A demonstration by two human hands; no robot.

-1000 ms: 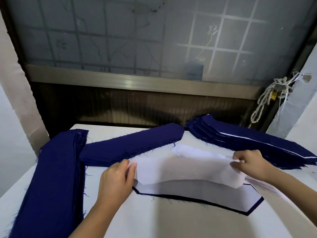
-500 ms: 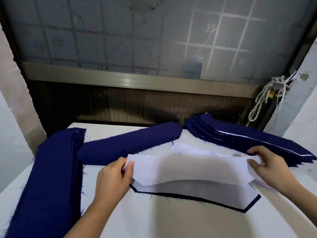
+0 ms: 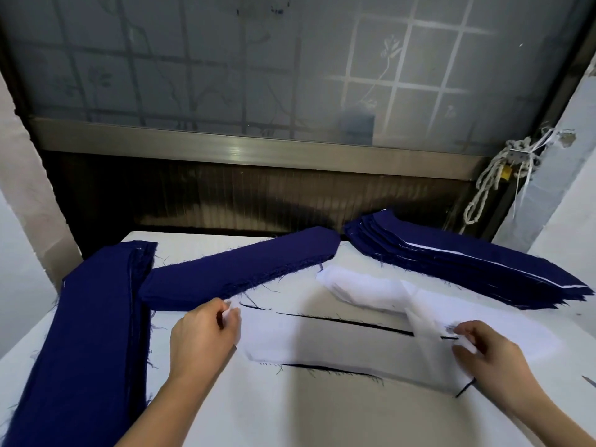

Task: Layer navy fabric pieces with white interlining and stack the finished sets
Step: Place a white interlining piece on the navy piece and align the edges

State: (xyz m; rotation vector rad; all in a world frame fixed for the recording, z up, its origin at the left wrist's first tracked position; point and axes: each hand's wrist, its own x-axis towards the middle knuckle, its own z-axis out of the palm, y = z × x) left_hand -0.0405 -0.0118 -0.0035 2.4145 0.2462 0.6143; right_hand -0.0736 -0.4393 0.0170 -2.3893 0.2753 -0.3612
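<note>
A white interlining piece [image 3: 329, 343] lies spread over a navy fabric piece on the white table; only thin navy edges [image 3: 342, 371] show around it. My left hand [image 3: 201, 341] pinches the interlining's left end. My right hand [image 3: 493, 356] pinches its right end. A pile of loose white interlining [image 3: 361, 290] sits just behind. Two stacks of plain navy pieces lie at the left [image 3: 93, 333] and centre back [image 3: 238, 269]. A stack of finished sets [image 3: 467, 266], navy with white edges showing, lies at the back right.
The white table [image 3: 306, 421] ends at a dark wall panel under a frosted window [image 3: 290, 75]. A knotted white rope [image 3: 496, 179] hangs at the right. White walls stand close on both sides.
Both hands lowered the white interlining from a raised, draped hold onto the navy piece, stretching it flat. The view shifted closer over the table.
</note>
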